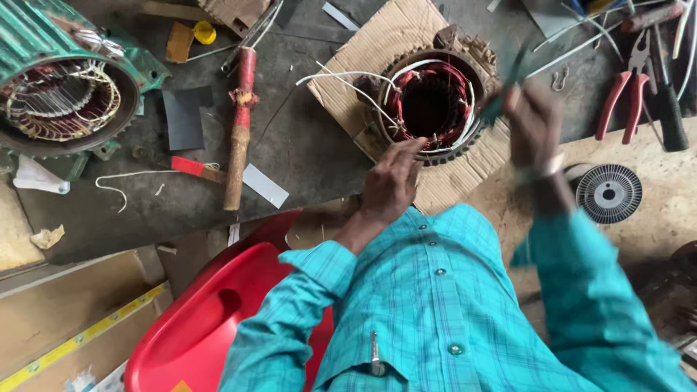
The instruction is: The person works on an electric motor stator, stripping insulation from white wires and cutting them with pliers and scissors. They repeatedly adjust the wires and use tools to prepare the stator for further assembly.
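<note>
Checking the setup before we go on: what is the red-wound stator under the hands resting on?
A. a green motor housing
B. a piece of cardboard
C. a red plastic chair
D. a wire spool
B: the stator sits on a flat piece of cardboard, with the left hand at its near rim.

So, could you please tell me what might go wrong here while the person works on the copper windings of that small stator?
1. The left hand presses fingertips at the stator rim, close to the blurred tool in the right hand; a slip might nick a finger.
2. The loose white leads trail across the cardboard and could snag.
3. The stator sits unclamped on cardboard, so it may shift.
</note>
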